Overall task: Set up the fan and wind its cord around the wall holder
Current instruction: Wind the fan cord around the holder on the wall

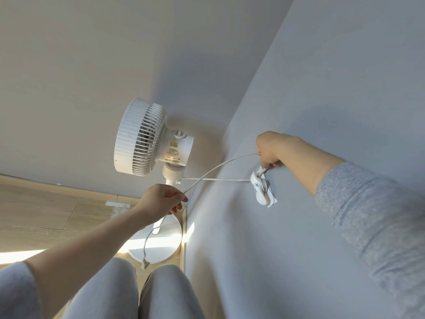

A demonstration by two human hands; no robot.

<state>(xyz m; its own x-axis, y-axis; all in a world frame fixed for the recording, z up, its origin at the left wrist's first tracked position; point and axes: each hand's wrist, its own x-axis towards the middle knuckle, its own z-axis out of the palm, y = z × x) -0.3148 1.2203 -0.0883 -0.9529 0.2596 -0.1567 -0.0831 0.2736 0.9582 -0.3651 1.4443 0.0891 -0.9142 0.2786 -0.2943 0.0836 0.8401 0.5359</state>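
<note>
Head view: fan [140,137] is standing upright on its round base on the floor [46,217], in the corner beside the wall [276,249]. Left hand [161,199] is pinching the cord [207,173], its plug [145,264] dangling below. Cord is running right to the holder [262,189] on the wall, some turns lying around it. Right hand [268,148] is gripping the cord just above the holder.
</note>
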